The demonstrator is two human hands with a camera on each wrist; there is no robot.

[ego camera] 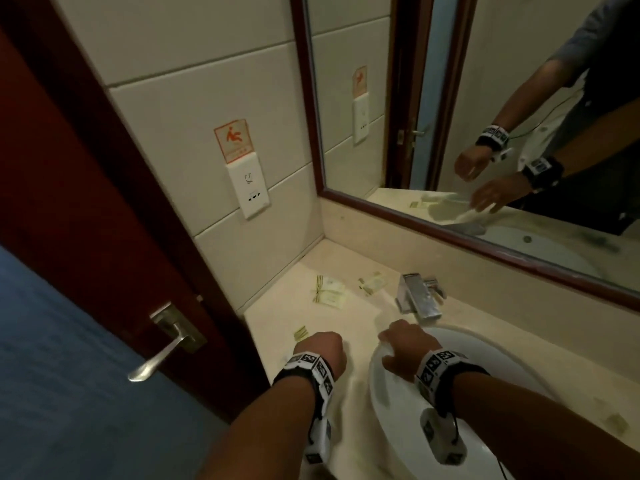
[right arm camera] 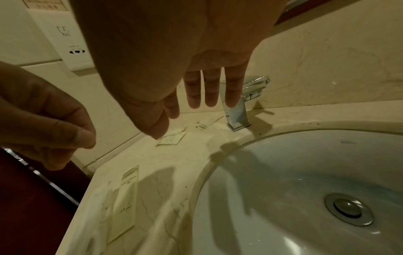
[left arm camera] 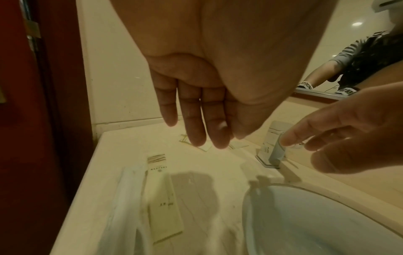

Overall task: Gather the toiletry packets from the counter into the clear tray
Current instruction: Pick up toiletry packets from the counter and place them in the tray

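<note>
The clear tray (left arm camera: 128, 193) lies on the counter left of the sink, blurred, with one long pale packet (left arm camera: 163, 198) inside; the packet's end (ego camera: 301, 332) pokes out beyond my left hand. Several small packets (ego camera: 329, 291) and one more (ego camera: 372, 282) lie loose near the back corner. My left hand (ego camera: 323, 348) hovers over the tray, its fingers (left arm camera: 196, 134) hanging straight and holding nothing. My right hand (ego camera: 398, 341) is over the tray's right end by the sink rim, its fingers (right arm camera: 210, 96) straight. Whether it touches the tray I cannot tell.
A chrome faucet (ego camera: 419, 296) stands behind the white sink basin (ego camera: 502, 355). A dark red door frame and a blue door with a lever handle (ego camera: 166, 344) border the counter's left end. Another small packet (ego camera: 618, 420) lies right of the sink. A mirror (ego camera: 485, 133) covers the back wall.
</note>
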